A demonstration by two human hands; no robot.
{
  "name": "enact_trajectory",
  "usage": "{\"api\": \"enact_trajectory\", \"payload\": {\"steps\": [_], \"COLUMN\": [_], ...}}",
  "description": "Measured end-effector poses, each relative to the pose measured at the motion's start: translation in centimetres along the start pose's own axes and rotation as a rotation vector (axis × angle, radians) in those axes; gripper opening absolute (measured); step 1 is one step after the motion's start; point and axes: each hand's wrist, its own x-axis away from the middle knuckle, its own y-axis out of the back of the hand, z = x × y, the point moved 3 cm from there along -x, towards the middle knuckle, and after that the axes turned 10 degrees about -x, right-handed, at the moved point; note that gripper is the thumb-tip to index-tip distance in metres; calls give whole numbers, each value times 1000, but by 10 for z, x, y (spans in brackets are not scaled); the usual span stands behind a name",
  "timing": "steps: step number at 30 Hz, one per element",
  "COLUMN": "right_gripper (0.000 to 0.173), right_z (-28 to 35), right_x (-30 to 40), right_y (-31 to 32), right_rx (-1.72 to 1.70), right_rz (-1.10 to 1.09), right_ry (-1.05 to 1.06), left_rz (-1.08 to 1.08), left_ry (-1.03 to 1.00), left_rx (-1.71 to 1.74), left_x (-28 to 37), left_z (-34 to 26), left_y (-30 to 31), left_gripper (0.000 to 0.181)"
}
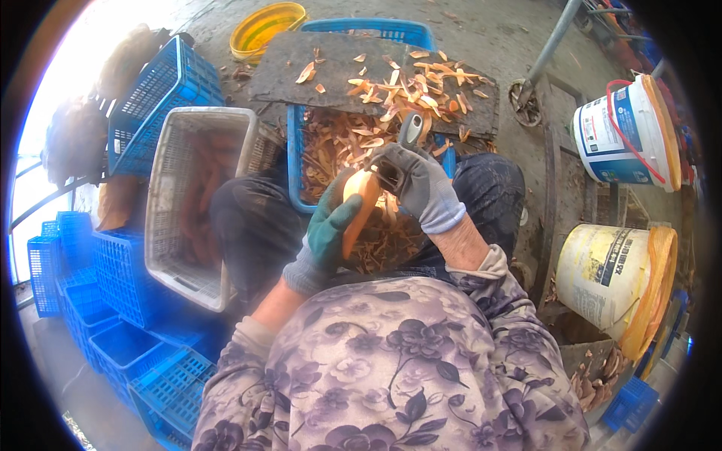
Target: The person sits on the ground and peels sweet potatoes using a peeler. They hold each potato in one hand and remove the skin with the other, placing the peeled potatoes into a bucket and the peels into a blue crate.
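Note:
My left hand, in a green-coated knit glove, grips a peeled orange root vegetable, probably a sweet potato. My right hand wears a grey knit glove and is closed around a peeler. The peeler's grey handle, with a hole in its end, points away from me. Its head lies beside the root, partly hidden by my fingers; I cannot tell whether the blade touches. Below and beyond my hands, a blue plastic crate holds many peelings. More orange peel strips lie on a dark board across the crate.
To the left, a whitish plastic crate holds reddish unpeeled roots. Blue crates crowd the lower left. A yellow basin sits beyond the board. Two buckets stand at right, near a metal pole with a wheel.

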Motion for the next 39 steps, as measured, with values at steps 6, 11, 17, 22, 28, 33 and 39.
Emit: {"api": "enact_trajectory", "payload": {"steps": [6, 11, 17, 22, 28, 33, 39], "right_gripper": [25, 27, 25, 32, 38, 29, 33], "right_z": [2, 7, 27, 25, 1, 36, -3], "right_x": [-3, 17, -11, 2, 18, -4, 29], "right_y": [8, -25, -12, -10, -22, 0, -40], "right_rx": [172, 236, 388, 135, 310, 68, 213], "right_rz": [221, 47, -304, -86, 22, -113, 147], "right_ry": [122, 151, 245, 193, 164, 261, 76], "left_rz": [313, 296, 284, 248, 212, 167, 76], "left_ry": [203, 251, 209, 328, 449, 493, 568], "left_rx": [172, 268, 63, 244, 416, 473, 526], "left_x": [2, 5, 7, 10, 9, 12, 13], "left_z": [-5, 0, -4, 7, 24, 13, 26], "left_y": [4, 4, -1, 4, 17, 9, 18], "left_gripper": [66, 65, 60, 54, 50, 44, 46]}}
